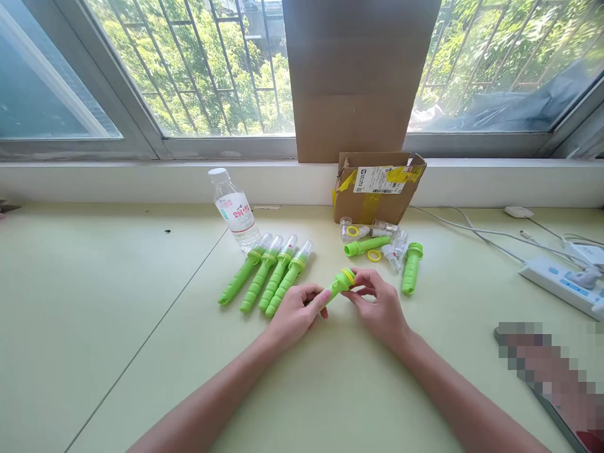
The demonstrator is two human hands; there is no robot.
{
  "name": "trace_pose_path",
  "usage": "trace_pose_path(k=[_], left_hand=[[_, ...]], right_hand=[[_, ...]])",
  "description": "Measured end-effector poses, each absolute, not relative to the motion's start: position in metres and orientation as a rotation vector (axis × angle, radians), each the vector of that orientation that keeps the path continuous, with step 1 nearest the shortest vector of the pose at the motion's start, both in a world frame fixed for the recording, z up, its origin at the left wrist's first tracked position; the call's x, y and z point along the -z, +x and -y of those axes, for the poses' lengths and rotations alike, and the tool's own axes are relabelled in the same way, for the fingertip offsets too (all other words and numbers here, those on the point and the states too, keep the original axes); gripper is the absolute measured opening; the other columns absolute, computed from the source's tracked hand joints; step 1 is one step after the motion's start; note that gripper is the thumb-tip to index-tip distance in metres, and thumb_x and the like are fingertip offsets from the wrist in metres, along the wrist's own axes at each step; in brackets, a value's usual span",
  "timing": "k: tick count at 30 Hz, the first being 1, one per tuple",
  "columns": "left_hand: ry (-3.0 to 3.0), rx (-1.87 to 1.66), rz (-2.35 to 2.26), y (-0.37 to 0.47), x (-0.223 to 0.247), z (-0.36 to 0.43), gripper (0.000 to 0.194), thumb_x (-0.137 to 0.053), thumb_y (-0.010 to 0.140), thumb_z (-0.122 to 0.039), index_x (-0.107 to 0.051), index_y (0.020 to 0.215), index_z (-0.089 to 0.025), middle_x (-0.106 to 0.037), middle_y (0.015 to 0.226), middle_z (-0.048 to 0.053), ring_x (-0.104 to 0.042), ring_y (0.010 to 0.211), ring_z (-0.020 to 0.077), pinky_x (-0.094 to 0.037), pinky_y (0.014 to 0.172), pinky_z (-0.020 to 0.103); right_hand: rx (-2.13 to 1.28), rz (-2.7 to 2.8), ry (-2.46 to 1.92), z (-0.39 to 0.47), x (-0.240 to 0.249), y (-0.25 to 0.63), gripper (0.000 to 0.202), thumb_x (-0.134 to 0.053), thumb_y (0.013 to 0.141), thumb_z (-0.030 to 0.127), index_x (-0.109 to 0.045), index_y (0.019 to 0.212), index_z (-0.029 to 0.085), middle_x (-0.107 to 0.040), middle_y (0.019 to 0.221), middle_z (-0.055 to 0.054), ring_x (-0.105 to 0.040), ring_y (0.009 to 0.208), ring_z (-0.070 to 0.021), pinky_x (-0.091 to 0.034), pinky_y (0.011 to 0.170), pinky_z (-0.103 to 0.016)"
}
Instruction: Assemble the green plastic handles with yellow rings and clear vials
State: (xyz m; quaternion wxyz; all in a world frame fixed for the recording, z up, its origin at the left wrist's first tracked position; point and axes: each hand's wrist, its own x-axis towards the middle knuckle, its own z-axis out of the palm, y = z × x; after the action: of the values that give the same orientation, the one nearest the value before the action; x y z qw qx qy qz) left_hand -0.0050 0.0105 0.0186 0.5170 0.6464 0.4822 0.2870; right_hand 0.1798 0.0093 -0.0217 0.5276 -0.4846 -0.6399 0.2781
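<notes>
My left hand (pixel 302 309) is closed round the lower part of a green ribbed handle (pixel 338 284), which tilts up to the right. Around its top end sits a yellow ring (pixel 348 275), and the fingers of my right hand (pixel 376 302) pinch at that end. Several green handles with clear caps (pixel 282 281) lie side by side to the left of my hands. Beyond my right hand are a loose green handle (pixel 367 246), another green handle (pixel 412 268), a loose yellow ring (pixel 374 255), clear caps (pixel 399 242) and a small white-and-clear part (pixel 391 258).
A water bottle (pixel 236 212) stands behind the capped handles. An open cardboard box (pixel 377 189) is at the back near the window. On the right are a white power strip (pixel 561 286) with cables and a dark flat object (pixel 533 377), partly pixelated.
</notes>
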Motion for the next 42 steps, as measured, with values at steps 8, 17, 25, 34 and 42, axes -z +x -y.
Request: trace_pose_path(k=[8, 17, 25, 34, 42], left_hand=[[1.474, -0.756, -1.256, -0.002, -0.015, -0.01, 0.031, -0.071, 0.072, -0.041, -0.055, 0.087, -0.019, -0.063, 0.06, -0.003, -0.041, 0.039, 0.006, -0.03, 0.037, 0.017], [1.635, -0.83, -1.247, -0.002, -0.01, -0.007, 0.03, -0.062, 0.08, -0.046, -0.069, 0.081, -0.017, -0.057, 0.059, -0.002, -0.05, 0.05, 0.0102, -0.036, 0.046, 0.021], [1.975, -1.172, -1.489, -0.001, 0.007, -0.007, 0.038, -0.075, 0.071, -0.039, -0.062, 0.1, -0.019, -0.063, 0.078, 0.0, -0.055, 0.063, 0.0131, -0.045, 0.059, 0.024], [2.1, -1.39, -1.415, 0.001, 0.009, -0.004, 0.014, -0.07, 0.077, -0.027, -0.065, 0.089, -0.02, -0.064, 0.077, 0.0, -0.061, 0.066, 0.0128, -0.049, 0.062, 0.023], [1.729, -1.149, -1.38, 0.0, 0.002, -0.006, 0.021, -0.069, 0.076, -0.037, -0.068, 0.086, -0.018, -0.07, 0.077, 0.002, -0.06, 0.055, 0.0128, -0.049, 0.05, 0.023]], right_hand=[[-0.63, 1.533, -1.113, -0.009, 0.02, 0.178, 0.019, -0.066, 0.08, 0.028, -0.049, 0.086, 0.022, -0.066, 0.109, -0.008, -0.068, 0.073, -0.0164, -0.06, 0.066, -0.036], [-0.683, 1.569, -1.11, -0.009, 0.021, 0.18, 0.023, -0.066, 0.08, 0.029, -0.046, 0.088, 0.024, -0.066, 0.112, -0.008, -0.068, 0.08, -0.0183, -0.059, 0.068, -0.035], [-0.772, 1.446, -1.154, -0.011, 0.024, 0.18, 0.024, -0.067, 0.079, 0.034, -0.047, 0.084, 0.023, -0.065, 0.113, -0.008, -0.066, 0.068, -0.0155, -0.056, 0.062, -0.033], [-0.95, 1.34, -1.147, -0.015, 0.024, 0.184, 0.036, -0.074, 0.071, 0.04, -0.046, 0.087, 0.023, -0.064, 0.095, -0.005, -0.066, 0.077, -0.0184, -0.056, 0.061, -0.031], [-0.962, 1.373, -1.15, -0.014, 0.022, 0.184, 0.031, -0.07, 0.074, 0.035, -0.045, 0.087, 0.023, -0.062, 0.113, -0.007, -0.065, 0.083, -0.0181, -0.057, 0.065, -0.031]])
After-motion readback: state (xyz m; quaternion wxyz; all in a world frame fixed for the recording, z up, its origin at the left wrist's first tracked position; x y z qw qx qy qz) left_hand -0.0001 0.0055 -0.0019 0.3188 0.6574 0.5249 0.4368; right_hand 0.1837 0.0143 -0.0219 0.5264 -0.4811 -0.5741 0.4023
